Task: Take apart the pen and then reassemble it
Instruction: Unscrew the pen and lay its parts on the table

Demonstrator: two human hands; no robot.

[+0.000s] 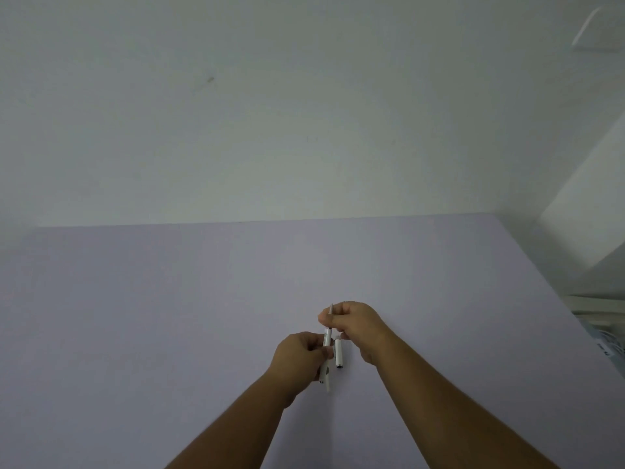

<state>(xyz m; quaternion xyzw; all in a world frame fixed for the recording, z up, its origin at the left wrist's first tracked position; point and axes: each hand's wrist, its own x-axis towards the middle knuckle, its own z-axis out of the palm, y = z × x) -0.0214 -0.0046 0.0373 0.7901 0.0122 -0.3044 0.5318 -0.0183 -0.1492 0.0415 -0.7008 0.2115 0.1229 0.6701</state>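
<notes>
Both my hands are over the lilac table (169, 316), right of its middle. My left hand (301, 357) grips a white pen barrel (327, 340) that stands almost upright, its lower end poking out below my palm. My right hand (355, 324) pinches the thin refill (330, 309), whose tip sticks up above my fingers and whose lower part runs into the barrel's top. A second white pen piece (338, 353), short with a dark end, lies or hangs just right of the barrel, between my hands; whether it rests on the table I cannot tell.
A pale wall (304, 113) rises behind the table's far edge. On the right a white cabinet side (588, 204) stands close to the table's corner, with some white and blue clutter (602, 333) below it.
</notes>
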